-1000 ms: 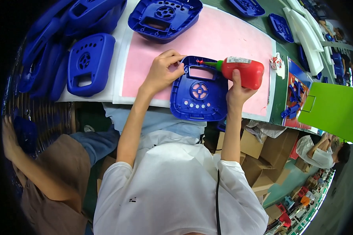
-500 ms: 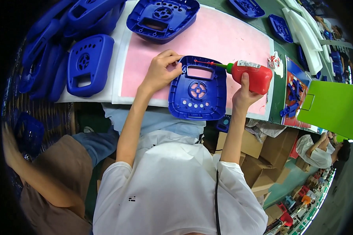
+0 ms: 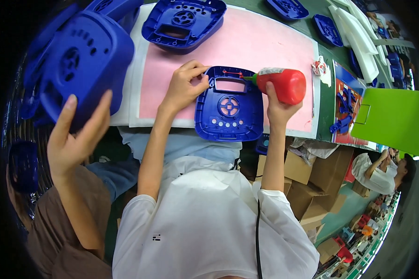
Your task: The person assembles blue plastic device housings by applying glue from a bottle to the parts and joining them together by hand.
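A blue plastic housing (image 3: 208, 109) lies with its ribbed inside up, at the table's near edge in front of me. My left hand (image 3: 187, 88) pinches its upper left rim between thumb and fingers. In my right hand (image 3: 280, 106) is a red squeeze bottle (image 3: 288, 86), tilted so its green nozzle (image 3: 250, 78) points left over the housing's upper right. A thin red streak (image 3: 233, 73) runs along the inside above the rectangular window; whether it is liquid or part of the tip I cannot tell. The fingers under the bottle are partly hidden.
Another blue housing (image 3: 184, 23) sits farther back on the pink sheet (image 3: 260, 42). At left a co-worker's hand (image 3: 77, 139) is by a blue housing (image 3: 86, 65) near stacked ones. Crumpled tissue (image 3: 322, 69), small blue parts (image 3: 344, 104) and a green board (image 3: 391, 121) are at right.
My right hand has moved the bottle left and turned its base nearer to me. My left hand stays on the rim. At left, the co-worker's hand has come up to a blue housing, which has shifted.
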### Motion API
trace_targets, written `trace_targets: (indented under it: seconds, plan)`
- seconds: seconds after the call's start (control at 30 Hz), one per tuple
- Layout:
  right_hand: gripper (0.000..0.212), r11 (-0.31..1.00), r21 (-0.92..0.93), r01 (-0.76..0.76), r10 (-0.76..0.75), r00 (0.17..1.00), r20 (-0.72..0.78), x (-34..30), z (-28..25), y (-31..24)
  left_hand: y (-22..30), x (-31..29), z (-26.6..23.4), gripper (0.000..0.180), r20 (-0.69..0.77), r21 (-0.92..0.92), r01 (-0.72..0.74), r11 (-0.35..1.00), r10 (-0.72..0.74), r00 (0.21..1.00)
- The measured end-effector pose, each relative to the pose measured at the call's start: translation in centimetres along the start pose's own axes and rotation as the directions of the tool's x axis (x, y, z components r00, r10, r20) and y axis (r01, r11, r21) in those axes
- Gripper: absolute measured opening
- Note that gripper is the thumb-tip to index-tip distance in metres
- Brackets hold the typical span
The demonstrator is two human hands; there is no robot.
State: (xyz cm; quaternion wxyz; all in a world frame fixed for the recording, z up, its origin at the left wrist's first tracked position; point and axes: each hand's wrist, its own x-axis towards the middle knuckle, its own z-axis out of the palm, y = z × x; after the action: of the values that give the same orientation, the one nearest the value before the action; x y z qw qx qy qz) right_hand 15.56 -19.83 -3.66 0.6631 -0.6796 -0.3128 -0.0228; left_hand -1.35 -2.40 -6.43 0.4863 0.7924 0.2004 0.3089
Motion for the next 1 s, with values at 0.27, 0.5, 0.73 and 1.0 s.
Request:
trace_targets:
  seconds: [0.27,0.5,0.73,1.0]
  plan:
    - [0.042,0.653,0.608,-0.451,0.656,0.739,-0.157,3.1,-0.3,0.1,-0.1,-0.1,0.1,0.024,-0.007,-0.008,-0.014,1.000,0.014,1.000]
    - [0.052,-0.251,0.774,-0.581,0.710,0.433,0.555,6.6,-4.9,0.2,0.1,-0.2,0.4,0.024,-0.008,-0.008,0.000,1.000,0.000,1.000]
    - [0.056,0.673,-0.415,-0.612,0.735,0.613,0.289,7.5,-9.1,1.0,-0.9,-0.2,0.3,0.023,0.010,-0.008,0.046,0.999,-0.046,0.999]
    - [0.061,0.373,-0.925,-0.075,0.337,0.939,0.060,5.2,-10.4,0.5,-0.2,-0.1,0.3,0.022,0.031,0.040,0.058,0.997,-0.060,0.998]
